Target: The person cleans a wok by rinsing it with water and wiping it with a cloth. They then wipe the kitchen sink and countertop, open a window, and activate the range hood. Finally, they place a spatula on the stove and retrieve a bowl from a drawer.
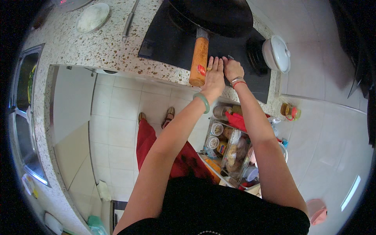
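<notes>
A large dark wok [231, 17] sits on the black cooktop [164, 47], its wooden handle [199, 58] pointing toward me. Just right of that handle, my left hand [215, 78] lies with fingers stretched out over the cooktop's front. Beside it, my right hand [234, 69] has its fingers curled down at the cooktop's front part; what they grip is hidden beneath them. A jade bangle circles my left wrist, and thin bracelets are on the right one.
A lidded white pot [276, 54] stands by the right burner. On the speckled counter [113, 51] are a plate of white food [92, 18] and a metal utensil [128, 25]. A sink [29, 105] is at the left. Below my right arm, a rack [231, 150] holds jars and packages.
</notes>
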A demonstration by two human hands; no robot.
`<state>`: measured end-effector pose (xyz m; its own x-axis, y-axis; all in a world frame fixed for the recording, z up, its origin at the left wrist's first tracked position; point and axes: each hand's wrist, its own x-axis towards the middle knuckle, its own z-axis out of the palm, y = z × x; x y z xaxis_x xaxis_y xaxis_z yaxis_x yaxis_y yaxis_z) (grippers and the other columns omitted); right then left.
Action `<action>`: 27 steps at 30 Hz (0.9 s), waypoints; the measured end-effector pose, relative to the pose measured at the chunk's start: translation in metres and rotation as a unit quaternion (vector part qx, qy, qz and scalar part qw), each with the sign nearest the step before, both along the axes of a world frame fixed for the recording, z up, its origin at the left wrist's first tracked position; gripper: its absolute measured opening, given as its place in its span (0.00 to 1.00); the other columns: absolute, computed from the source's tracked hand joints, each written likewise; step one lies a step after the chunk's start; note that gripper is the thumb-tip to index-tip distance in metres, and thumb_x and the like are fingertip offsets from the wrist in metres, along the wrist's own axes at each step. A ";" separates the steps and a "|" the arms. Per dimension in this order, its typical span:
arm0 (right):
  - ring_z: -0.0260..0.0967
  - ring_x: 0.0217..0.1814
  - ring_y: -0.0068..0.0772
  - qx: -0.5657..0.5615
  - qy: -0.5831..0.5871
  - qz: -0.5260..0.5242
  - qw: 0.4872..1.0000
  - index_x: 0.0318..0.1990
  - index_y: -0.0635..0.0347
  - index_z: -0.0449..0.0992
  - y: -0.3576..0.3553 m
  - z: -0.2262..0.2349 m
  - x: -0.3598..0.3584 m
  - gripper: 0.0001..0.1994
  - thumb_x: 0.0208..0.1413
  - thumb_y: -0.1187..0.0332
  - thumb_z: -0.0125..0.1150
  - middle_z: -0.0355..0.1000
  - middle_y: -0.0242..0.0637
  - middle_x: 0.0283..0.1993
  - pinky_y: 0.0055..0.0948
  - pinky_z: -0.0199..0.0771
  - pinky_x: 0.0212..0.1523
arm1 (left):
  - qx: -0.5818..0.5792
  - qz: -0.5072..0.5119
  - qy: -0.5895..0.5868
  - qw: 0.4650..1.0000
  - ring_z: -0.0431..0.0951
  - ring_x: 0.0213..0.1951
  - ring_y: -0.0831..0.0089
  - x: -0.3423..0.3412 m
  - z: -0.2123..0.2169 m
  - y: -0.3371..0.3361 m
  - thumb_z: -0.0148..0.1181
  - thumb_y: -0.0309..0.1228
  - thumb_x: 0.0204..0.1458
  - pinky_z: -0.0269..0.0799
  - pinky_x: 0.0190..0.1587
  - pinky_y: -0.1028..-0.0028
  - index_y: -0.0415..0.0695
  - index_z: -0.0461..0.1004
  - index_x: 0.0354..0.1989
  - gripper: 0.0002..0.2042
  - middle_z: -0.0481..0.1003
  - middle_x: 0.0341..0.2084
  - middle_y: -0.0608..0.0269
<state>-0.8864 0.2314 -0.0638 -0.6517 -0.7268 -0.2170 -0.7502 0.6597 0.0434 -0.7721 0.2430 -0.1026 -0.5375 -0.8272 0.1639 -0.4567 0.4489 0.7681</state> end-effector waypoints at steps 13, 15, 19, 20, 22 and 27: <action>0.72 0.45 0.57 0.024 0.056 0.059 0.996 0.37 0.61 0.78 0.003 -0.009 0.006 0.26 0.60 0.48 0.40 0.74 0.55 0.41 0.46 0.72 0.46 | 0.025 0.104 0.087 0.990 0.54 0.65 0.55 -0.006 -0.009 0.007 0.47 0.27 0.51 0.50 0.64 0.60 0.36 0.59 0.61 0.25 0.60 0.61 0.48; 0.72 0.46 0.57 0.015 0.042 0.062 0.997 0.37 0.61 0.78 0.000 -0.002 0.014 0.25 0.60 0.48 0.41 0.74 0.54 0.42 0.46 0.72 0.47 | 0.048 0.134 0.130 0.981 0.54 0.65 0.56 -0.007 -0.009 0.005 0.46 0.28 0.53 0.51 0.64 0.61 0.36 0.59 0.61 0.24 0.60 0.60 0.48; 0.72 0.46 0.57 0.005 0.045 0.073 0.996 0.39 0.61 0.77 0.003 -0.004 0.010 0.24 0.60 0.49 0.42 0.74 0.54 0.43 0.46 0.72 0.48 | 0.204 0.166 0.260 0.929 0.56 0.64 0.56 -0.009 -0.001 0.003 0.44 0.35 0.59 0.51 0.64 0.66 0.37 0.60 0.60 0.22 0.60 0.61 0.48; 0.72 0.46 0.57 0.001 0.053 0.077 0.996 0.39 0.61 0.77 0.004 -0.006 0.009 0.24 0.61 0.49 0.43 0.74 0.54 0.43 0.46 0.72 0.47 | 0.257 0.169 0.314 0.898 0.56 0.64 0.56 -0.007 0.001 0.003 0.43 0.37 0.60 0.51 0.64 0.67 0.38 0.61 0.60 0.23 0.60 0.61 0.48; 0.71 0.47 0.57 0.004 0.068 0.098 0.993 0.39 0.63 0.76 0.005 -0.009 0.008 0.23 0.61 0.51 0.42 0.73 0.55 0.43 0.46 0.72 0.47 | 0.341 0.163 0.379 0.845 0.59 0.63 0.59 -0.001 0.000 0.002 0.40 0.45 0.62 0.52 0.64 0.72 0.39 0.62 0.61 0.25 0.61 0.61 0.51; 0.72 0.44 0.58 -0.016 0.093 0.154 0.984 0.38 0.66 0.74 0.012 -0.017 0.003 0.23 0.62 0.52 0.41 0.74 0.57 0.40 0.46 0.72 0.45 | 0.401 0.182 0.510 0.739 0.61 0.61 0.69 0.002 -0.013 0.009 0.40 0.50 0.61 0.55 0.61 0.74 0.42 0.59 0.63 0.28 0.61 0.62 0.59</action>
